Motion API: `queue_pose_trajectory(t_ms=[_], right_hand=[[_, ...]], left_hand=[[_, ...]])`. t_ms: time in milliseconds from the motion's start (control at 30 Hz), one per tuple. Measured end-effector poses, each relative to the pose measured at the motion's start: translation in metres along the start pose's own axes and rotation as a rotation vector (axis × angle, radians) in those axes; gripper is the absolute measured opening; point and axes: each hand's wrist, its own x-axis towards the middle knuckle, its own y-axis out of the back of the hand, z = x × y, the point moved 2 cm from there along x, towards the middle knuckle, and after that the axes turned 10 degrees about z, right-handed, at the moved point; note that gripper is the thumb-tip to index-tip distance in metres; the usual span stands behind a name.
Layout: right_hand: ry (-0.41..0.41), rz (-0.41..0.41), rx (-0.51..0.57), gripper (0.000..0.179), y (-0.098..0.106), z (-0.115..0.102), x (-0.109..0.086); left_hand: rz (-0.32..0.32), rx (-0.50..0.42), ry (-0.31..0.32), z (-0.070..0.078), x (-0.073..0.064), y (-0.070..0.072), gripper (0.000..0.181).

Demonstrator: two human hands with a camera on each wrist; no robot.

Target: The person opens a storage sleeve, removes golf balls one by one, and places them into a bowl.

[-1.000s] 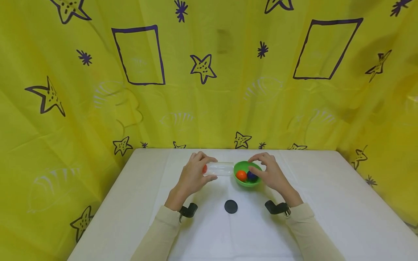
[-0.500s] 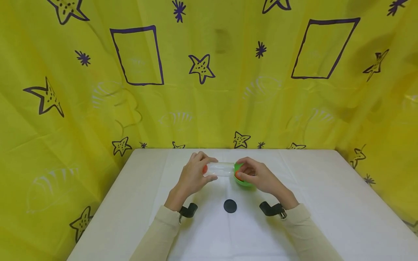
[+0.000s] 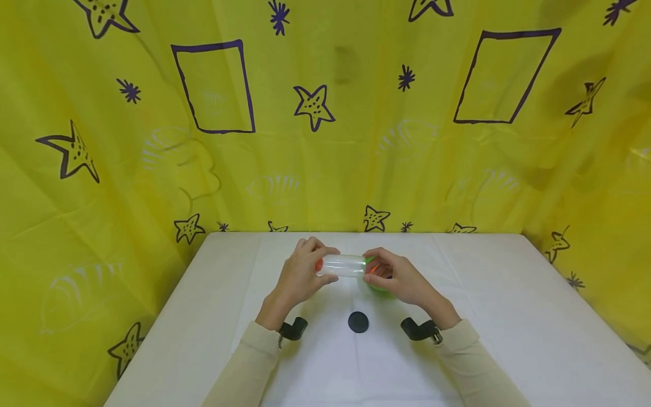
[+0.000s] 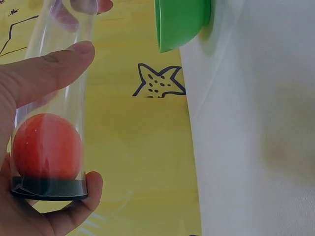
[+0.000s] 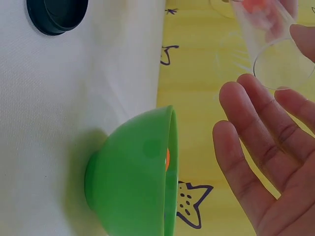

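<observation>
My left hand (image 3: pixel 299 272) grips a clear plastic tube (image 3: pixel 344 265) lying sideways above the table. A red ball (image 4: pixel 47 147) sits inside at the left end, against a black cap (image 4: pixel 49 188). The tube's right end is uncapped, and my right hand (image 3: pixel 404 278) pinches its rim between thumb and index finger, the other fingers extended. Directly below that hand stands a green bowl (image 5: pixel 130 172), mostly covered by it in the head view. An orange ball (image 5: pixel 167 159) peeks over the bowl's rim in the right wrist view.
A loose black cap (image 3: pixel 358 322) lies on the white table (image 3: pixel 203 350) nearer to me, between my forearms. Behind and at both sides hangs a yellow curtain (image 3: pixel 356 164) with dark star drawings.
My right hand has moved left from over the bowl to the tube's open end, its fingers now at the rim. The left hand and tube have stayed nearly still.
</observation>
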Motion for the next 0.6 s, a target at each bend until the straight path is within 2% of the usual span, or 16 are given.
queue_pose_trajectory(t_ms=[600], right_hand=[[0.007, 0.001, 0.004, 0.038, -0.0008, -0.0015, -0.001]], left_hand=[[0.013, 0.019, -0.017, 0.0007, -0.0004, 0.0002, 0.047]])
